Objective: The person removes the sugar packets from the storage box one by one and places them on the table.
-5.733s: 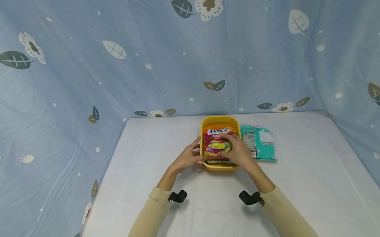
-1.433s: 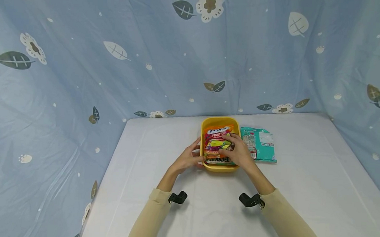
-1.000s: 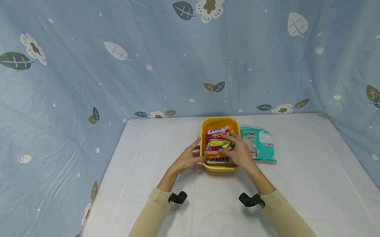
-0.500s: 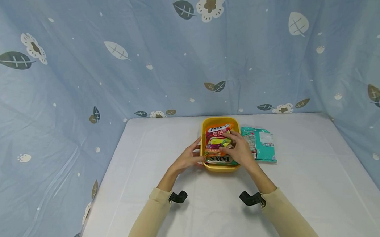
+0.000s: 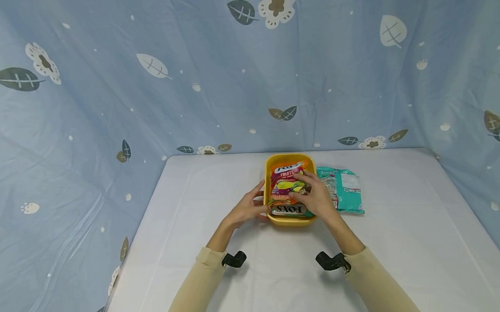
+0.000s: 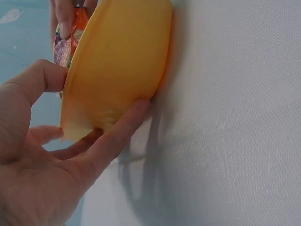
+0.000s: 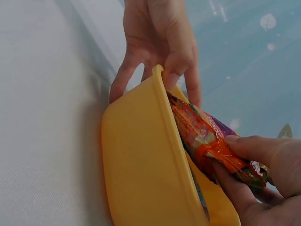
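Note:
A yellow plastic tub [image 5: 290,222] stands near the back of the table. My left hand [image 5: 245,209] grips its left side, thumb at the rim and fingers spread along the outer wall, as the left wrist view shows. Inside lies an orange and purple Fox's Fruits candy bag [image 5: 285,183]. My right hand [image 5: 317,198] pinches that bag at its right edge between thumb and fingers; in the right wrist view the candy bag [image 7: 202,136] leans up at the tub's rim. Under it, at the near end, shows a green Fox's bag [image 5: 290,209], upside down and partly covered.
A teal bag [image 5: 351,195] lies flat on the white table [image 5: 213,187], just right of the tub and partly behind my right hand. Blue patterned cloth [image 5: 237,79] hangs behind and at the sides. Each wrist bears a black camera [image 5: 234,259].
The Fruits bag has slid and tilted toward the tub's far end with my right hand. More of the green bag's label shows beneath. My left hand and the tub have hardly moved.

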`<state>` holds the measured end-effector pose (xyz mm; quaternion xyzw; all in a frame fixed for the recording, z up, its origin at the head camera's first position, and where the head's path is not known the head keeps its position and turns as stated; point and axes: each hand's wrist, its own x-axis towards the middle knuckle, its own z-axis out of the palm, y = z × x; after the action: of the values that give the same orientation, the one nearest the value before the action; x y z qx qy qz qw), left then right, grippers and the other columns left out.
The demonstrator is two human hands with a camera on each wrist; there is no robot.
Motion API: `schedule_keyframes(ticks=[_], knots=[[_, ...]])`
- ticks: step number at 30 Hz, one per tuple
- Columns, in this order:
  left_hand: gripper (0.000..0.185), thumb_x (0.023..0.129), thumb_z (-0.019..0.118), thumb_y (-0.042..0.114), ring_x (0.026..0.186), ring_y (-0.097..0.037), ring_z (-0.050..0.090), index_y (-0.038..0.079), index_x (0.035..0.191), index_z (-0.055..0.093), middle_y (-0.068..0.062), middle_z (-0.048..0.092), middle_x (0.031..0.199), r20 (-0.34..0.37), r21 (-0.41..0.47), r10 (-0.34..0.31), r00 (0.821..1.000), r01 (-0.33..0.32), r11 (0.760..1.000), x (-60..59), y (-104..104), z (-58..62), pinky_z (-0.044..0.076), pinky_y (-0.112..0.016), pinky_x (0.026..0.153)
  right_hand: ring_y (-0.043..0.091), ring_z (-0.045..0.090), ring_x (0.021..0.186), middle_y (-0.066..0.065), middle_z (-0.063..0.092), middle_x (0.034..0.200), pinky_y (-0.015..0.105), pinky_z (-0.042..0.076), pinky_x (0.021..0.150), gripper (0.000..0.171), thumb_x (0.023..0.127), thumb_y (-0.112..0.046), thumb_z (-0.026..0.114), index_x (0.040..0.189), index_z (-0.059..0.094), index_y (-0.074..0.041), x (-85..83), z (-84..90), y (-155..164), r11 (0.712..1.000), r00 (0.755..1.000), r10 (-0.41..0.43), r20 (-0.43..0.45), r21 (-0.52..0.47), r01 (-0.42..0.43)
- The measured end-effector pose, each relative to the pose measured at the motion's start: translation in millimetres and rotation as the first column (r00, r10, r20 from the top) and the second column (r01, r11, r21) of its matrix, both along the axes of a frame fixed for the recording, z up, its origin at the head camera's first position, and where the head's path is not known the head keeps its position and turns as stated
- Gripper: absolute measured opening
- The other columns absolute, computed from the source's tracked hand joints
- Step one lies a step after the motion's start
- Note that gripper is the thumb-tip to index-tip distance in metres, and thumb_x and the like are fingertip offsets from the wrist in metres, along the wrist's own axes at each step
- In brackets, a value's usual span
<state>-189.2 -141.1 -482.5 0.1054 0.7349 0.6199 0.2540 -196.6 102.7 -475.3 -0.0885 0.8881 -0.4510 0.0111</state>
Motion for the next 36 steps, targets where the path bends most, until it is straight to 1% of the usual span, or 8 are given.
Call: schedule_keyframes(ticks=[3, 6, 9, 15, 23, 29, 33, 36], knots=[[0.093, 0.088, 0.064, 0.002, 0.131, -0.044, 0.048, 0.016, 0.159, 0.006, -0.025, 0.035, 0.149, -0.001, 0.003, 0.005, 1.000, -0.005, 1.000, -0.1, 0, -1.0, 0.054, -0.059, 0.093, 0.048, 0.043, 0.132, 0.025, 0.031, 0.156, 0.062, 0.046, 0.102, 0.060, 0.086, -0.026, 0.076, 0.141, 0.054, -0.013, 0.3, 1.0, 1, 1.000, 1.000, 0.000, -0.002, -0.002, 0.000], [0.094, 0.088, 0.064, 0.002, 0.131, -0.045, 0.047, 0.016, 0.159, 0.006, -0.025, 0.035, 0.150, 0.000, 0.001, 0.005, 1.000, -0.005, 1.000, -0.1, 0, -0.4, 0.053, -0.060, 0.093, 0.049, 0.039, 0.136, 0.024, 0.030, 0.156, 0.064, 0.043, 0.104, 0.060, 0.086, -0.027, 0.075, 0.141, 0.054, -0.014, 0.8, 2.5, 1, 1.000, 1.000, -0.002, 0.003, -0.004, 0.002], [0.093, 0.088, 0.064, 0.001, 0.131, -0.045, 0.047, 0.017, 0.159, 0.006, -0.025, 0.034, 0.150, 0.002, 0.001, 0.002, 1.000, -0.002, 1.000, -0.1, 0, 0.3, 0.052, -0.061, 0.094, 0.047, 0.044, 0.132, 0.023, 0.031, 0.156, 0.062, 0.046, 0.102, 0.061, 0.087, -0.027, 0.075, 0.142, 0.054, -0.015, 1.2, 3.5, 1, 1.000, 1.000, -0.006, 0.001, -0.003, 0.006], [0.093, 0.089, 0.064, 0.001, 0.133, -0.046, 0.045, 0.018, 0.159, 0.006, -0.025, 0.032, 0.151, 0.012, 0.011, 0.005, 1.000, -0.005, 1.000, 0.2, 1, 0.4, 0.051, -0.062, 0.095, 0.040, 0.057, 0.115, 0.023, 0.033, 0.155, 0.052, 0.054, 0.092, 0.060, 0.087, -0.025, 0.075, 0.142, 0.054, -0.014, 1.4, 4.6, 2, 1.000, 1.000, -0.010, -0.018, -0.019, 0.009], [0.093, 0.089, 0.063, 0.001, 0.133, -0.046, 0.045, 0.018, 0.160, 0.006, -0.025, 0.031, 0.152, 0.015, 0.001, 0.008, 1.000, -0.008, 1.000, 0.4, 1, 0.8, 0.052, -0.061, 0.095, 0.039, 0.057, 0.113, 0.023, 0.031, 0.156, 0.050, 0.055, 0.091, 0.060, 0.087, -0.025, 0.075, 0.142, 0.053, -0.014, 2.4, 9.3, 3, 0.999, 1.000, -0.018, -0.011, -0.042, 0.018], [0.092, 0.089, 0.062, 0.000, 0.133, -0.046, 0.045, 0.017, 0.160, 0.006, -0.025, 0.032, 0.151, 0.015, 0.001, 0.013, 1.000, -0.013, 1.000, 0.6, 1, 0.5, 0.053, -0.060, 0.094, 0.037, 0.057, 0.113, 0.022, 0.031, 0.156, 0.050, 0.054, 0.092, 0.062, 0.087, -0.028, 0.075, 0.143, 0.052, -0.015, 1.5, 9.0, 5, 0.999, 0.999, -0.036, -0.008, -0.019, 0.036], [0.092, 0.088, 0.064, 0.004, 0.131, -0.043, 0.048, 0.024, 0.159, 0.009, -0.022, 0.035, 0.149, -0.014, -0.012, 0.036, 0.999, -0.036, 0.999, -3.8, 1, -15.9, 0.058, -0.053, 0.089, 0.040, 0.054, 0.120, 0.021, 0.031, 0.157, 0.054, 0.052, 0.097, 0.062, 0.087, -0.031, 0.075, 0.143, 0.052, -0.017, 0.8, 10.2, 6, 0.999, 0.999, -0.047, -0.001, -0.004, 0.047], [0.092, 0.088, 0.066, 0.006, 0.130, -0.039, 0.050, 0.030, 0.159, 0.012, -0.019, 0.038, 0.149, -0.030, -0.023, 0.055, 0.998, -0.056, 0.998, -7.0, 0, -27.8, 0.060, -0.047, 0.085, 0.042, 0.052, 0.125, 0.021, 0.030, 0.157, 0.056, 0.051, 0.100, 0.062, 0.087, -0.030, 0.075, 0.143, 0.052, -0.017, 0.9, 11.3, 7, 0.999, 0.999, -0.047, -0.004, -0.016, 0.047]])
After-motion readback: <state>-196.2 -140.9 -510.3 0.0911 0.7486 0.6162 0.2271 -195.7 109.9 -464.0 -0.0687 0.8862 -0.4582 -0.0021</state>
